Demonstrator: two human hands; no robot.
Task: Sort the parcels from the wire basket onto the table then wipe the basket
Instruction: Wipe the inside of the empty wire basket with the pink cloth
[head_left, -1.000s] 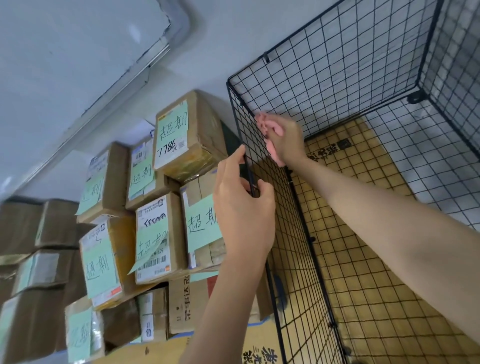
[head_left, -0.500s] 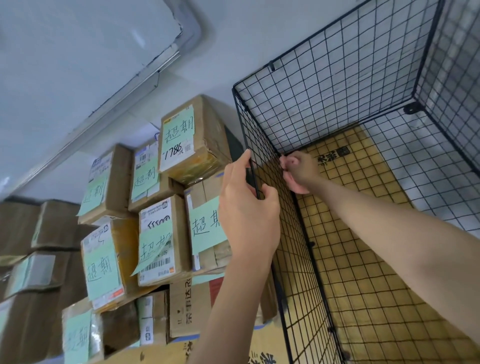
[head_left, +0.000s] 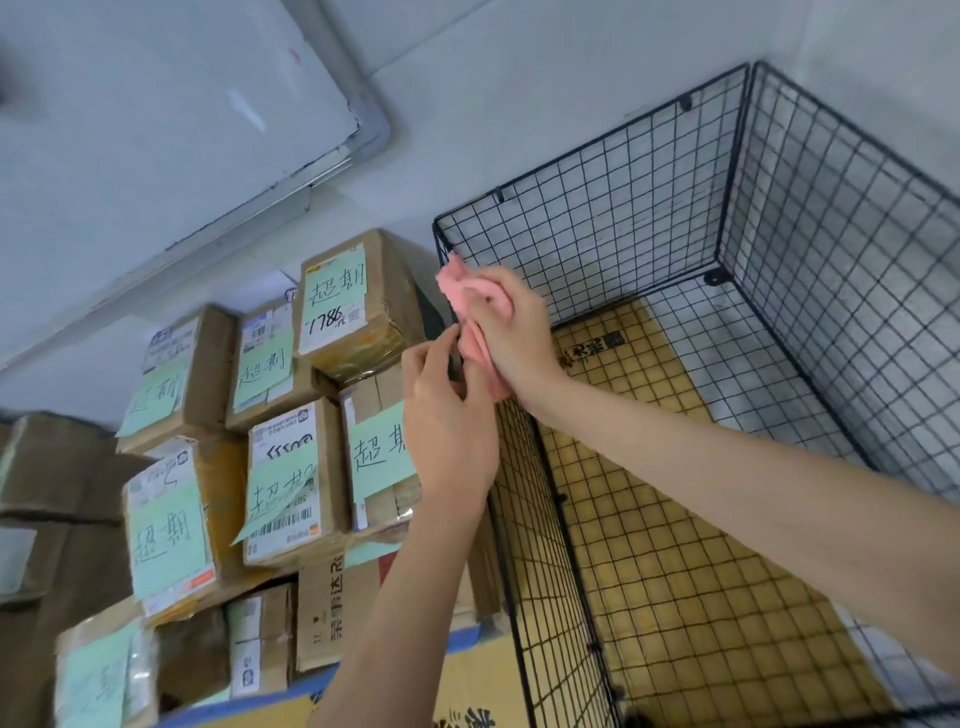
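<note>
The black wire basket (head_left: 649, 218) fills the right half of the view, with yellow cardboard lining its floor and no parcels inside. My right hand (head_left: 511, 332) grips a pink cloth (head_left: 470, 296) and presses it against the top of the basket's left wall, near the back corner. My left hand (head_left: 447, 415) holds that same wall's top wire from the outside, fingers curled over it just below the cloth. Several brown parcels (head_left: 343, 301) with green handwritten labels are stacked to the left of the basket.
A grey wall and a white panel (head_left: 156, 104) rise behind the stack. More cardboard boxes (head_left: 57, 478) sit at the far left. A large yellow carton (head_left: 478, 686) lies under the parcels at the bottom.
My right hand has moved from lower inside the left wall up to its top edge, and the pink cloth now shows plainly. The view has shifted, with the basket lower in frame.
</note>
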